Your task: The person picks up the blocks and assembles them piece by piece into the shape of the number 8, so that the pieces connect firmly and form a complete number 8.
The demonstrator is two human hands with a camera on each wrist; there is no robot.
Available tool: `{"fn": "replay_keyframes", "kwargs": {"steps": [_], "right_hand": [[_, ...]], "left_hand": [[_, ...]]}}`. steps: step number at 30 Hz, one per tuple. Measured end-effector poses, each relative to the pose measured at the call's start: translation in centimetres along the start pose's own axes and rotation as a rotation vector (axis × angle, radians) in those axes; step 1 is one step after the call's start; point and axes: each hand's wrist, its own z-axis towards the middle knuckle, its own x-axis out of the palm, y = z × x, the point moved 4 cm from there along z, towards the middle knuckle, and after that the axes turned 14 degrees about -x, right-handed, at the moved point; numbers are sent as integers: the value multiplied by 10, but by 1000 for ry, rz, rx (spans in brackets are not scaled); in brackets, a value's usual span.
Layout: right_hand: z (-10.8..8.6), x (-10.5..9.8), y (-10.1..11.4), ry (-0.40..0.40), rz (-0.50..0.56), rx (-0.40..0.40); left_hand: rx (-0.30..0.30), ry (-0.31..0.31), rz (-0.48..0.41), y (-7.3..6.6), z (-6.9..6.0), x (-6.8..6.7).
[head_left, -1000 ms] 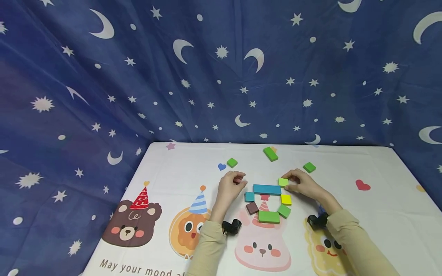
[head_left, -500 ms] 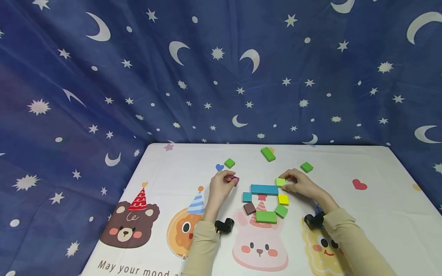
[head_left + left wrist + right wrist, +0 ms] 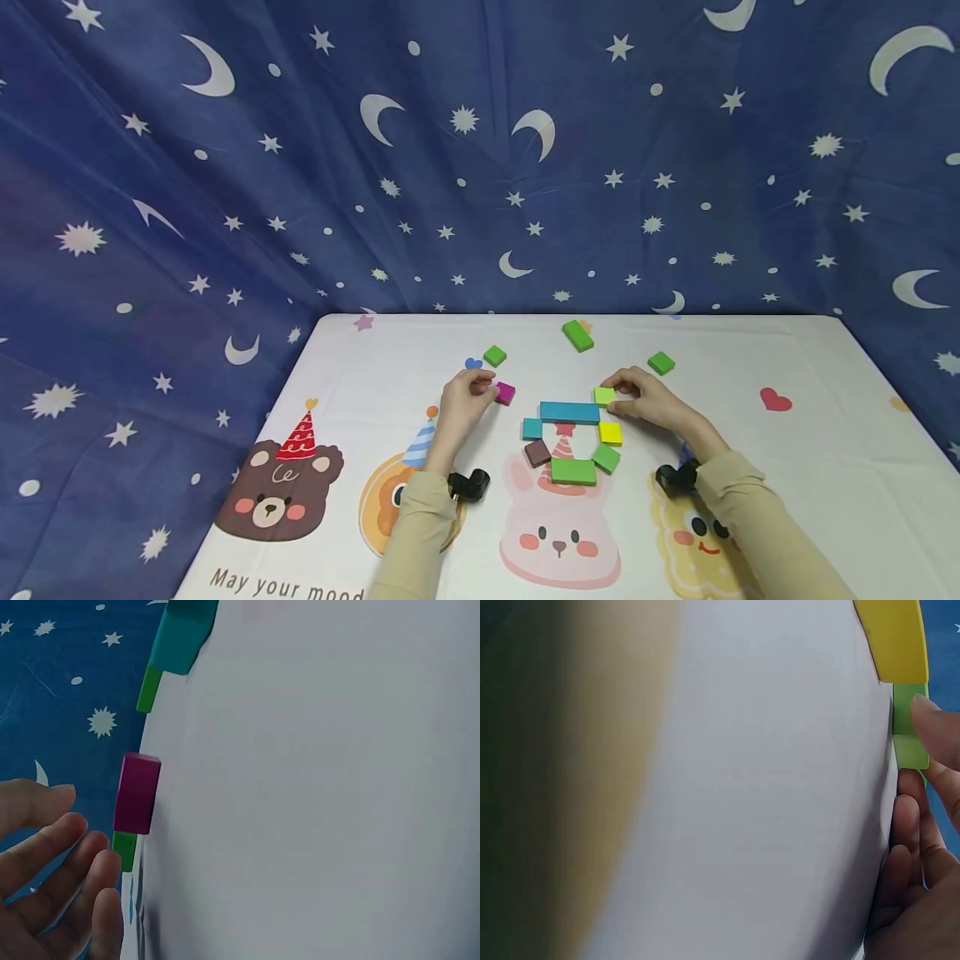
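Note:
A magenta block (image 3: 505, 393) lies on the table just right of my left hand (image 3: 463, 407). In the left wrist view that hand's fingers (image 3: 90, 847) are relaxed and stand apart from the magenta block (image 3: 136, 793). With thumb and fingers, my right hand (image 3: 651, 402) pinches a lime green block (image 3: 603, 397) at the right end of a long blue block (image 3: 570, 412). Below these, a ring takes in a small teal block (image 3: 532, 429), a brown block (image 3: 537, 453), a long green block (image 3: 573, 472), a green block (image 3: 606, 458) and a yellow block (image 3: 611, 433).
Behind the hands lie a small green block (image 3: 495, 356), a longer green block (image 3: 577, 336) and another small green block (image 3: 661, 362). The white tablecloth (image 3: 420, 367) has printed cartoon figures. A blue curtain (image 3: 420, 217) with moons and stars hangs behind.
The magenta block, first hidden and then held in my left hand, now lies on the table. My left hand has let go and drawn left. The right hand keeps its pinch.

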Motion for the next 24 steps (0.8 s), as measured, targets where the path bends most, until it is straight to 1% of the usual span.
{"fn": "replay_keyframes", "kwargs": {"steps": [4,9,20,24], "right_hand": [[0,-1,-2,2,2,4],[1,0,-3,4,7,1],[1,0,-2,0,21,6],[2,-1,-2,2,22,0]], "left_hand": [[-8,57,13,2,6,-1],[-24,108,47,4,13,0],[-37,246,112,8,22,2],[-38,299,112,11,28,2]]}}
